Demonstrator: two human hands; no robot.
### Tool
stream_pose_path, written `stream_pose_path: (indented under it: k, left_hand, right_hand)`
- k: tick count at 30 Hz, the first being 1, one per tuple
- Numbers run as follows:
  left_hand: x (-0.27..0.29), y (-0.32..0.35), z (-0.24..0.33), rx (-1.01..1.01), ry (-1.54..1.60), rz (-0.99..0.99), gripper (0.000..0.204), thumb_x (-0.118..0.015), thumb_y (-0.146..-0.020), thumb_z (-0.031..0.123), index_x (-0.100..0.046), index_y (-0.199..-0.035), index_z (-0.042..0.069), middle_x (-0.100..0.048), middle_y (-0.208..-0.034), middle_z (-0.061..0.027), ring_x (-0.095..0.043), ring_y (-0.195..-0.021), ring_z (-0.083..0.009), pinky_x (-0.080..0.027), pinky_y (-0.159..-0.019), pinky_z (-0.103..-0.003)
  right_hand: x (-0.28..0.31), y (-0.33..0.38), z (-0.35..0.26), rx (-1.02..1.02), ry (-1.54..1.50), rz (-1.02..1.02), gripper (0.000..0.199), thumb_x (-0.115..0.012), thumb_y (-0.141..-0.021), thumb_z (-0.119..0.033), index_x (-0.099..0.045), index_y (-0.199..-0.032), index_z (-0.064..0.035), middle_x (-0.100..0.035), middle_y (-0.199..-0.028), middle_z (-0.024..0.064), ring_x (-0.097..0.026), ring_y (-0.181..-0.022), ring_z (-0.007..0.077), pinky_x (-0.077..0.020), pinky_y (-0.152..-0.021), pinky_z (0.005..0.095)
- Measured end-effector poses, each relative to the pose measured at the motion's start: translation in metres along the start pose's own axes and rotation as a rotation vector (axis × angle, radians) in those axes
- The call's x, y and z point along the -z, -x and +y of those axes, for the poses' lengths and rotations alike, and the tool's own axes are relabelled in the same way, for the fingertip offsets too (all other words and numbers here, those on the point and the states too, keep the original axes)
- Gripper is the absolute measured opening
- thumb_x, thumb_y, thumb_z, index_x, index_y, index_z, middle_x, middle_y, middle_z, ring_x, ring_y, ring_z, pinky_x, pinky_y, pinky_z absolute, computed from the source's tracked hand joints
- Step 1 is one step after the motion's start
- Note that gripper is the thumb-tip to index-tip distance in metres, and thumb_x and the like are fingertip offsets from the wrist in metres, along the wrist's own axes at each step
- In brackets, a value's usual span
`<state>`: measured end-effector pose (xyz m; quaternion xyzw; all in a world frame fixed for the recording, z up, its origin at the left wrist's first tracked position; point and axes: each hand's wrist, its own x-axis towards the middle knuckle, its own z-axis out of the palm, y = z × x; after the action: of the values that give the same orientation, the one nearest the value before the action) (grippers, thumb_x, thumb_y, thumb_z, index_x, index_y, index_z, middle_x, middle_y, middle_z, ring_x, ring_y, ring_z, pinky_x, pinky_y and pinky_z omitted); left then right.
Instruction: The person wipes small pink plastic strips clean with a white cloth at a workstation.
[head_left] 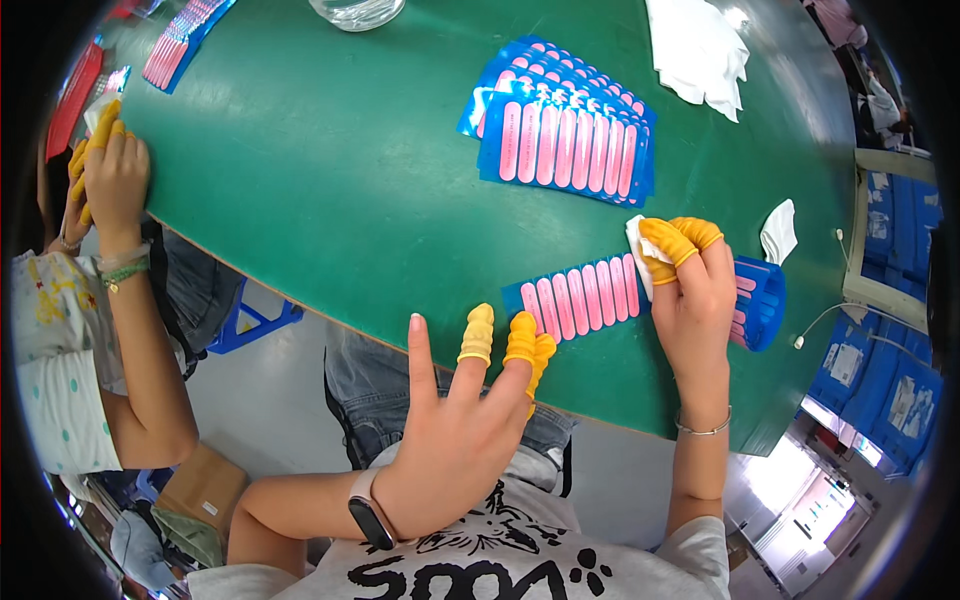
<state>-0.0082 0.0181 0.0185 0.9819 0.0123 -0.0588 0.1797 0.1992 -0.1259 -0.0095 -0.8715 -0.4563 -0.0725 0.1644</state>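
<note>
A long blue sheet with a row of pink rounded bars (583, 298) lies near the green table's front edge. My left hand (452, 440) is palm down with fingers spread, several in yellow finger cots. Two of its fingertips rest at the sheet's left end; the thumb is mostly hidden. In my right hand (697, 300), also in yellow finger cots, a folded white cloth (638, 258) is pinched and pressed on the sheet. Right of that hand, a blue piece with pink bars (765, 303) curls up; the hand hides whether it joins the sheet.
Beyond my hands, a fanned stack of similar blue sheets (570, 148) lies on the table (330, 170). White cloths (697, 50) sit at the far right, a smaller one (778, 232) nearer. A clear container (357, 12) stands at the back. At left, a co-worker's hands (118, 180) work.
</note>
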Motion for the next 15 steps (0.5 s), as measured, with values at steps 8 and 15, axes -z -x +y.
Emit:
stream_pose_path:
  k: [8, 15]
  left_hand:
    - [-0.002, -0.002, 0.0, 0.007, 0.001, 0.02, 0.047, -0.071, -0.077, 0.027, -0.068, -0.117, 0.003, -0.053, -0.107, -0.0091, -0.052, -0.117, -0.0379, -0.022, -0.105, -0.076]
    - [0.016, -0.016, -0.014, 0.014, 0.073, 0.038, 0.043, -0.076, -0.076, 0.032, -0.069, -0.108, 0.004, -0.058, -0.12, -0.0076, -0.054, -0.112, -0.0334, -0.025, -0.108, -0.07]
  right_hand:
    - [-0.01, -0.002, -0.016, 0.089, -0.04, 0.064, 0.024, -0.072, -0.076, -0.006, -0.071, -0.099, -0.0093, -0.064, -0.1, 0.0092, -0.056, -0.077, 0.0256, -0.0471, -0.068, 0.0376]
    - [0.016, 0.017, -0.022, -0.093, -0.504, 0.056, 0.021, -0.071, -0.08, 0.0, -0.069, -0.101, 0.0008, -0.065, -0.098, 0.0129, -0.061, -0.088, 0.0255, -0.0479, -0.077, 0.0311]
